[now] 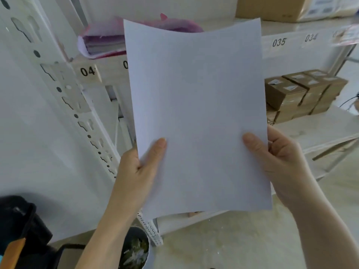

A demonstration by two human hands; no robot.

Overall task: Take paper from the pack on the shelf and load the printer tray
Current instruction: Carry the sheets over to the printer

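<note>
A thin stack of white paper point(196, 105) stands upright in front of me, filling the middle of the head view. My left hand point(136, 169) grips its lower left edge, thumb on the front face. My right hand point(279, 162) grips its lower right edge the same way. The sheets bow slightly at the top. Behind the paper stands a white metal shelf point(291, 47) with number labels such as 035 and 034. The paper pack and the printer tray are hidden or out of view.
A pink and white pile of papers point(103, 43) lies on the upper shelf level at left. Brown cardboard boxes point(299, 94) sit on the level at right, another box point(272, 8) above. A perforated white upright point(64, 90) runs diagonally at left. A bin point(134, 249) stands on the floor below.
</note>
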